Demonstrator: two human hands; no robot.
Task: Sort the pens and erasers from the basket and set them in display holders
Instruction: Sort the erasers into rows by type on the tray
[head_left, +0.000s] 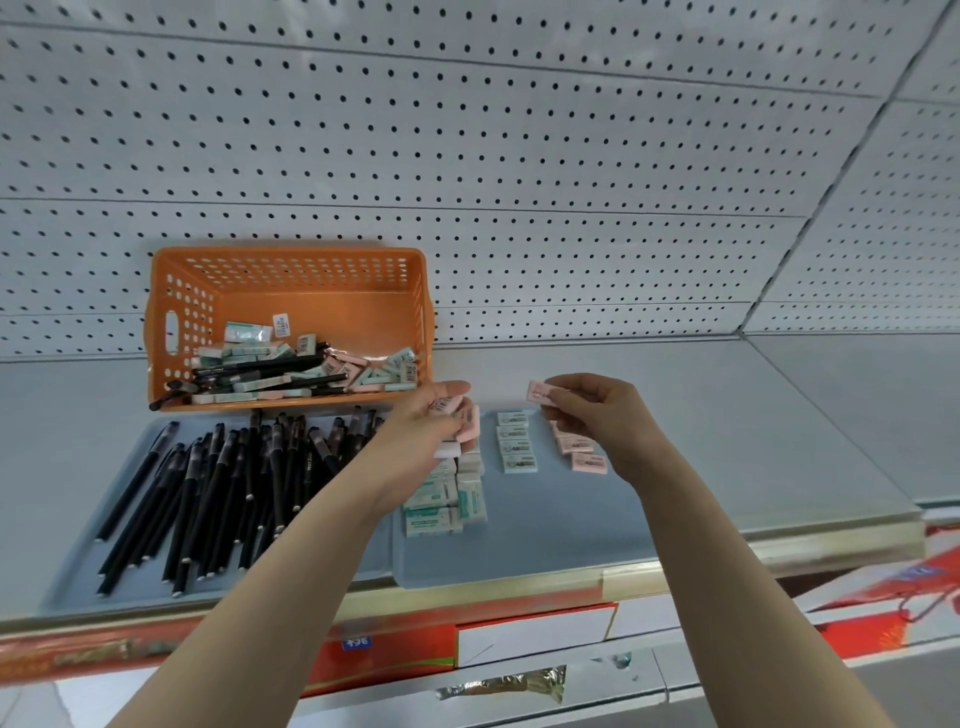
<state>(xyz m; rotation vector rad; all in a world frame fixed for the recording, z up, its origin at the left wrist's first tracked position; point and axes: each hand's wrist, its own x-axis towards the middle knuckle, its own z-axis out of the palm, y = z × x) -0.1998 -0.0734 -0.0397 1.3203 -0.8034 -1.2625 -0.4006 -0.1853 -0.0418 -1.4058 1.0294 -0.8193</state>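
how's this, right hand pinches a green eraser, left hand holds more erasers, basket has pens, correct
No: the head view shows the eraser in the right hand is pink, not green. The left hand holds more erasers; the basket has pens.

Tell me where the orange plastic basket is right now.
In the head view, the orange plastic basket sits left of centre on the grey shelf, against the white pegboard wall, directly behind the pile of black pens.

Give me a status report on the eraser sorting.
Left hand holds several erasers. Right hand pinches one pink eraser above the pink row. Basket part full. Nothing in the way.
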